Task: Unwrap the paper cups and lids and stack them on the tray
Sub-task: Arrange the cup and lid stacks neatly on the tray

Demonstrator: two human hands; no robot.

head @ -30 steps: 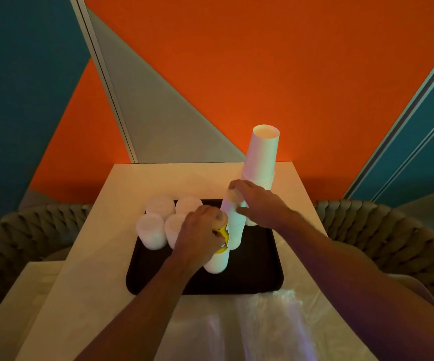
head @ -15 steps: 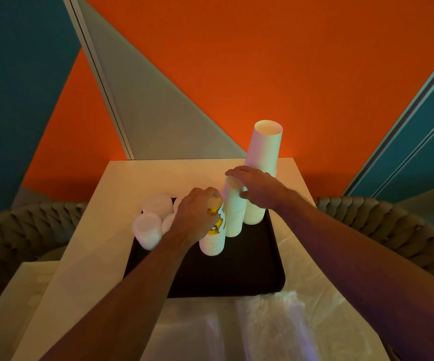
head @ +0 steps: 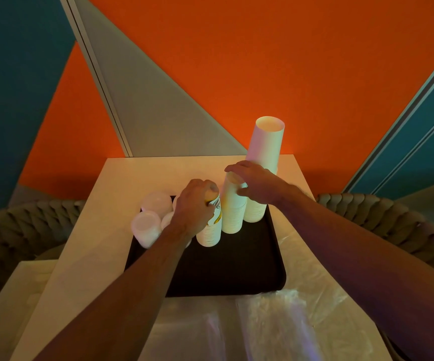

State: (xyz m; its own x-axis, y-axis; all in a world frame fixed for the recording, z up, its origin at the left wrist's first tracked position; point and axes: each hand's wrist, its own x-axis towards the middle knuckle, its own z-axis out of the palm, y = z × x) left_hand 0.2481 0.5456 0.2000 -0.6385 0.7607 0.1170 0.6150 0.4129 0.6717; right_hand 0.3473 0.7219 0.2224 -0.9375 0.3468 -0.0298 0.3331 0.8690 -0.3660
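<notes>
We see a dark tray lying on a pale table, and on it three stacks of paper cups standing upright, close beside one another. The nearest stack is short, white, with a yellow and dark print on its upper cup and fine ridges of nested rims low down. The left hand is curled over its top, fingers wrapped round the uppermost cup in a closed hold. The middle stack is plain cream-white and a little taller; it stands just beside the printed one, though we cannot tell whether they touch. The right hand sits at its top with the fingers bent over the rim and the thumb against the side, a narrow pinching hold. Behind that hand rises the tall stack, plain white, its open mouth upward, standing at the far right corner of the tray.

On the tray's far left corner, stacks of white lids cluster together, round and milky, partly hidden by the left forearm. Crumpled clear plastic wrap lies on the table at the near edge, touching the tray's front rim. Woven chairs flank the table on both sides.
</notes>
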